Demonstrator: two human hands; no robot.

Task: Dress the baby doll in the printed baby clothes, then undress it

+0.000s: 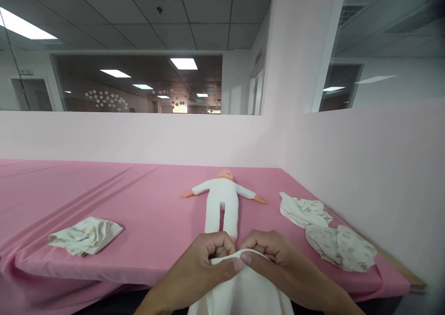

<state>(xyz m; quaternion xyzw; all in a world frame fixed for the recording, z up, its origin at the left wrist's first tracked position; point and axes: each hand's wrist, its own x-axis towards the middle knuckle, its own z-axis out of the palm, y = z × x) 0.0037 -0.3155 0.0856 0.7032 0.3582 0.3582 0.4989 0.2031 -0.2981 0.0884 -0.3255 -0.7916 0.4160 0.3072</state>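
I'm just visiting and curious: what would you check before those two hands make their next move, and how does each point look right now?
1. Left hand grips the white cloth by its upper edge: ok.
2. Right hand pinches the same edge, close beside the left: ok.
3. Whole white cloth in view: not ok, it runs off the bottom of the picture.
4. Doll lying flat on the pink cover, arms spread: ok.
5. Both doll's feet uncovered: cannot tell, the hands block the view.
6. Patterned fabric at right apart from the hands: ok.
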